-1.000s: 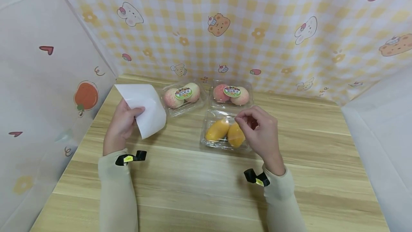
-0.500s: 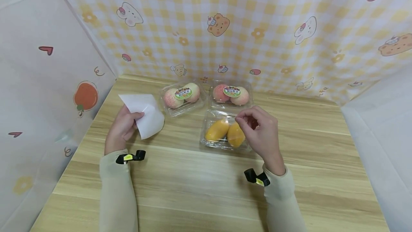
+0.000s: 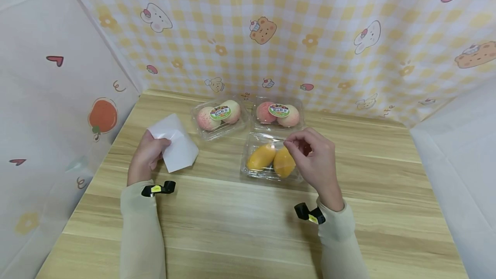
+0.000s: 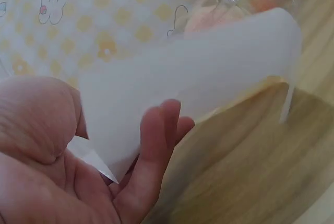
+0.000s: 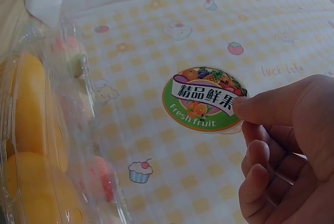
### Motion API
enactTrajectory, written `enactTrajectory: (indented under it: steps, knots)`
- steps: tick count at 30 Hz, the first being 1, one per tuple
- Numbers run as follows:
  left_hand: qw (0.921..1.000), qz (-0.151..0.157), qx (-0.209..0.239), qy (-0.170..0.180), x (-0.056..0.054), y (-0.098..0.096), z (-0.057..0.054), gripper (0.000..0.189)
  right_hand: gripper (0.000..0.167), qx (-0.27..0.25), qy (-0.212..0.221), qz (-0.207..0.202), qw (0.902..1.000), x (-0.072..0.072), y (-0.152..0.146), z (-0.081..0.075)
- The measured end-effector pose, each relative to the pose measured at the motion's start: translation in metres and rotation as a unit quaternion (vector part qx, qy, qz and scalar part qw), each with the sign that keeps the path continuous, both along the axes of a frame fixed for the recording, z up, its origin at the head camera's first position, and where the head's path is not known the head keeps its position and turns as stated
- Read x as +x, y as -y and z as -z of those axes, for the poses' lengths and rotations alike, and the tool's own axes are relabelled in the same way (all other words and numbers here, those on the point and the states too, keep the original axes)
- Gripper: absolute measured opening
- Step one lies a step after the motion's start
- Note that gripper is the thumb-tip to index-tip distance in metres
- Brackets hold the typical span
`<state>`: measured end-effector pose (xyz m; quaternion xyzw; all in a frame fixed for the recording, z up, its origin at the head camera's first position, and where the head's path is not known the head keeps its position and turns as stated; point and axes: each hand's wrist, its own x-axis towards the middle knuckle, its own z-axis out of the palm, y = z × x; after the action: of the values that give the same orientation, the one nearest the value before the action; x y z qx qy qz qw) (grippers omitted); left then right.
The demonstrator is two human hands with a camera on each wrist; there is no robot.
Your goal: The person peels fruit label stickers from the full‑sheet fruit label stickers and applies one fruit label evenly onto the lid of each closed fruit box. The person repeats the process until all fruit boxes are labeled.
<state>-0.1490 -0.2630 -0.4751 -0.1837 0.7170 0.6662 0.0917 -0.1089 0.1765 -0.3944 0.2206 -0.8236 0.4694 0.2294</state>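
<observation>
My left hand (image 3: 145, 157) holds a bent white paper sheet (image 3: 177, 149) over the table's left side. In the left wrist view, the sheet (image 4: 193, 67) passes between thumb and fingers, and its far end curls down. My right hand (image 3: 318, 158) is raised above the right side of a clear plastic box (image 3: 267, 176) with two yellow mangoes (image 3: 261, 157). Between thumb and forefinger it pinches the edge of an oval green "fresh fruit" sticker (image 5: 201, 104), seen in the right wrist view. The hand partly hides the box in the head view.
Behind the mangoes stands a clear box of peaches with an oval label (image 3: 279, 110). Left of it, a second box of peaches, slightly turned, carries a matching label (image 3: 220, 112). A checkered cloth (image 3: 232, 25) hangs along the table's back edge.
My left hand has lowered the white sheet slightly toward the table, and the sheet's shape has turned and folded. The right hand has stayed nearly still above the mango box.
</observation>
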Motion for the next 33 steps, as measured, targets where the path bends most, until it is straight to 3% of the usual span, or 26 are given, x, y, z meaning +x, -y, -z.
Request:
enactTrajectory:
  steps: [7, 12, 21, 33]
  knots:
    - [0.9975, -0.024, -0.066, 0.011, -0.001, 0.001, -0.002, 0.078, 0.013, -0.002, -0.007, -0.004, 1.0000, 0.000, 0.000, -0.001]
    - [0.9938, -0.027, -0.098, 0.045, 0.002, 0.003, -0.006, 0.094, 0.013, -0.001, -0.009, -0.002, 1.0000, 0.000, 0.000, -0.001]
    - [0.9922, -0.008, -0.114, 0.048, 0.008, 0.008, -0.013, 0.102, 0.013, 0.007, -0.005, 0.006, 0.9999, 0.000, -0.002, -0.001]
    - [0.9846, 0.000, -0.154, 0.084, 0.017, 0.012, -0.033, 0.097, 0.013, 0.009, -0.010, 0.010, 0.9999, -0.001, -0.003, -0.001]
